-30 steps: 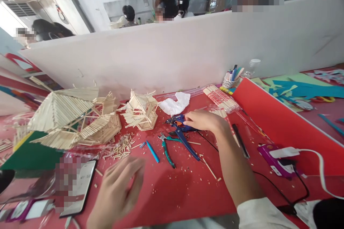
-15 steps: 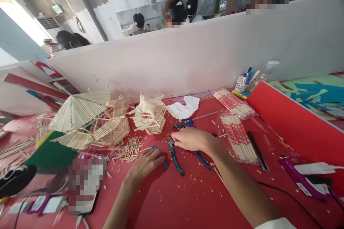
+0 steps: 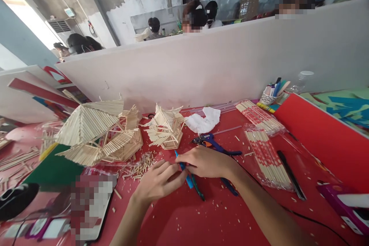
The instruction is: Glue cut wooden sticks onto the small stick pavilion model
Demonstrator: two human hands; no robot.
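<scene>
A slim blue pen [image 3: 189, 181] slants between my two hands, its pointed end towards the back of the table. My left hand [image 3: 160, 182] pinches it from the left with the fingertips. From the other side my right hand [image 3: 206, 161] closes its fingers around the pen's upper part, so the two hands nearly meet. Just under the pen lie green-handled cutters [image 3: 198, 191], their jaws hidden by my hands. Blue-handled pliers [image 3: 220, 147] rest behind my right wrist. Short cut stick pieces [image 3: 142, 165] are heaped left of my left hand.
Two roofed stick models, one large [image 3: 90, 123] and one small [image 3: 165, 125], stand at the back left. Wrapped stick bundles [image 3: 268, 157], a black cutter knife [image 3: 291, 175] and a red board [image 3: 314, 138] lie right. A white tissue [image 3: 204, 120] lies before the partition [image 3: 187, 69].
My right hand has left the jaws of the green cutters and come to the pen. My left hand has moved right, bringing the pen over the cutters. The view has shifted slightly.
</scene>
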